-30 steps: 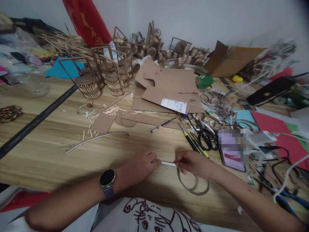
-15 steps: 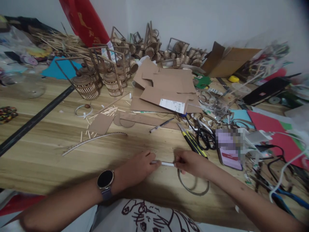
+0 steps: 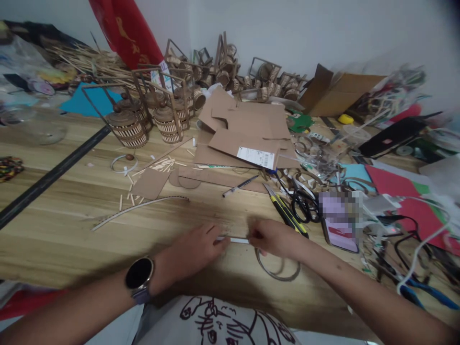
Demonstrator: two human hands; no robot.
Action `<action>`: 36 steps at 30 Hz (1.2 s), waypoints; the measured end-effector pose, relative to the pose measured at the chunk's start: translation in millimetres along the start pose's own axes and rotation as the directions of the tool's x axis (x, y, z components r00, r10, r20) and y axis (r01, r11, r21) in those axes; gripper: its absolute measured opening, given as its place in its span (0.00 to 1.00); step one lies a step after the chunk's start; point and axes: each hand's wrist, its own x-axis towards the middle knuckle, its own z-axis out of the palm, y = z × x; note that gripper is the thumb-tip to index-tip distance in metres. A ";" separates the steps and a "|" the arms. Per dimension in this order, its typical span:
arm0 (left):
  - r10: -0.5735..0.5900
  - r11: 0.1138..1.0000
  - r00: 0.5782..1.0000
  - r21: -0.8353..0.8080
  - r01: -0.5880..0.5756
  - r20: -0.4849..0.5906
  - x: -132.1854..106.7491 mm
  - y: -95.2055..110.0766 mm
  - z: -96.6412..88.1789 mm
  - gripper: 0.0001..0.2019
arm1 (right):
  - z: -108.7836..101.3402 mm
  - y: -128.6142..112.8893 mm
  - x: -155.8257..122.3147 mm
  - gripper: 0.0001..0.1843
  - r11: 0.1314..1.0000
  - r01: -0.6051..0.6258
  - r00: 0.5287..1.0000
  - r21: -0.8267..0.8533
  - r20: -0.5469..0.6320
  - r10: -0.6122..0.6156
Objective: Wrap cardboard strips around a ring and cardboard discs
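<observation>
My left hand and my right hand lie low on the wooden table, each pinching one end of a thin white strip stretched between them. The strip runs on under my right hand into a brown loop resting on the table. A dark round watch sits on my left wrist. A yellow and black utility knife and black scissors lie just beyond my right hand.
Flat cardboard pieces lie mid-table, with small woven baskets in frames behind them. A phone, cables and coloured paper crowd the right side. A black bar crosses the left. Short sticks and a long thin strip lie scattered.
Both hands have shifted a little to the left together, still holding the white strip, and the brown loop has moved left with them.
</observation>
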 end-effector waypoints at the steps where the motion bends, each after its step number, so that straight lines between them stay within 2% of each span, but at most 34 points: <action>1: -0.015 1.000 1.000 0.004 0.015 -0.011 -5.6 -3.6 0.6 0.13 | -1.7 -6.6 1.6 0.13 1.000 0.010 1.000 -0.007 -0.002 -0.010; 6: -0.048 0.996 0.998 0.069 0.051 -0.040 -34.3 -23.2 14.8 0.17 | -4.9 -36.2 11.4 0.12 0.997 0.072 0.997 -0.028 -0.022 -0.072; 10: -0.060 0.994 0.997 0.084 0.064 -0.047 -41.4 -27.7 19.9 0.16 | -3.2 -45.0 17.2 0.14 0.996 0.081 0.996 -0.039 -0.019 -0.082; 15: -0.068 0.991 0.995 -0.117 0.059 -0.067 -16.2 -14.4 12.2 0.10 | -2.5 -47.4 18.9 0.14 0.996 0.074 0.997 -0.042 -0.022 -0.075; 18: -0.068 0.956 0.996 -0.291 0.047 -0.064 5.3 -7.0 13.5 0.11 | -3.3 -47.9 18.7 0.15 0.997 0.071 0.997 -0.019 -0.014 -0.071; 21: -0.096 0.942 0.993 -0.329 0.069 -0.067 16.1 -4.4 17.4 0.16 | -4.1 -42.2 19.4 0.16 0.995 0.080 0.997 0.059 0.005 -0.080; 24: -0.132 0.930 0.988 -0.355 0.097 -0.076 15.1 -4.7 18.4 0.20 | -3.1 -29.8 21.3 0.16 0.977 0.076 0.995 0.199 0.044 -0.087; 30: -0.090 0.898 0.993 -0.438 0.047 -0.078 10.7 -7.4 21.5 0.19 | 5.9 -11.4 26.2 0.12 0.897 0.058 0.993 0.439 0.063 -0.095; 36: -0.087 0.891 0.990 -0.453 0.027 -0.113 12.2 -8.3 26.6 0.17 | 12.0 -6.2 25.9 0.08 0.820 0.060 0.995 0.569 0.034 -0.096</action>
